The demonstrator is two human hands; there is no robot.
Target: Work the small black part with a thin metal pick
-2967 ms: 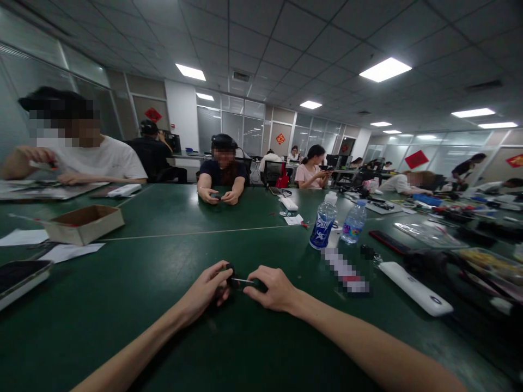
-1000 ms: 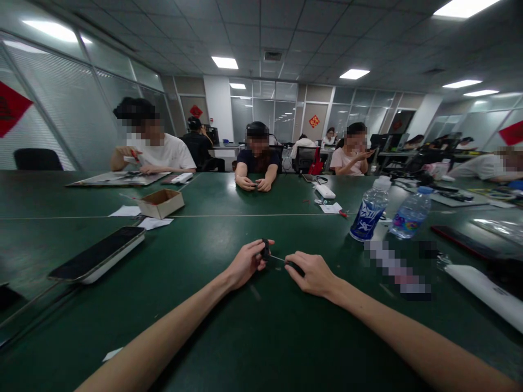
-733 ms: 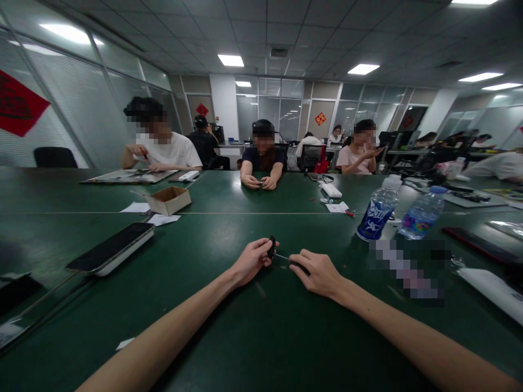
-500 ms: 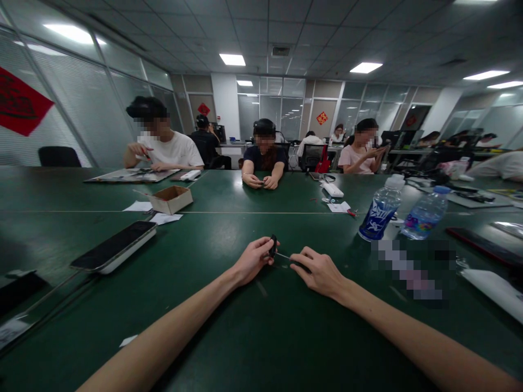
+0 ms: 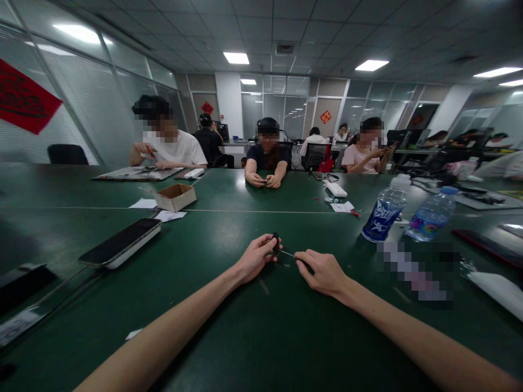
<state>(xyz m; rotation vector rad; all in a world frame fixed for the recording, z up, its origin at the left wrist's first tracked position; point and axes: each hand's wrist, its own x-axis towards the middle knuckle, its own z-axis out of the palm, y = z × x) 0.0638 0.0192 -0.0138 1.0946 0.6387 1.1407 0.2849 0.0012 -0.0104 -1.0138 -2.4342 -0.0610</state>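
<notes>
My left hand (image 5: 256, 259) pinches a small black rounded object (image 5: 276, 244), perhaps a plastic key fob, between thumb and fingers. My right hand (image 5: 324, 272) grips a small screwdriver with a black handle (image 5: 305, 265). Its thin metal shaft (image 5: 289, 254) reaches left to the black object, and its tip seems to meet it. Both hands are held just over the green table (image 5: 229, 332). The object's details are too small to tell.
A black phone (image 5: 120, 242) lies on the left, with a cardboard box (image 5: 175, 197) and papers beyond it. Several water bottles (image 5: 384, 215) stand on the right beside a white device (image 5: 496, 294). Co-workers sit across the table, one (image 5: 265, 158) holding something small.
My view has tilted up and turned, so the table's contents sit lower and shifted in frame. My hands are slightly further apart, still holding the object and the screwdriver.
</notes>
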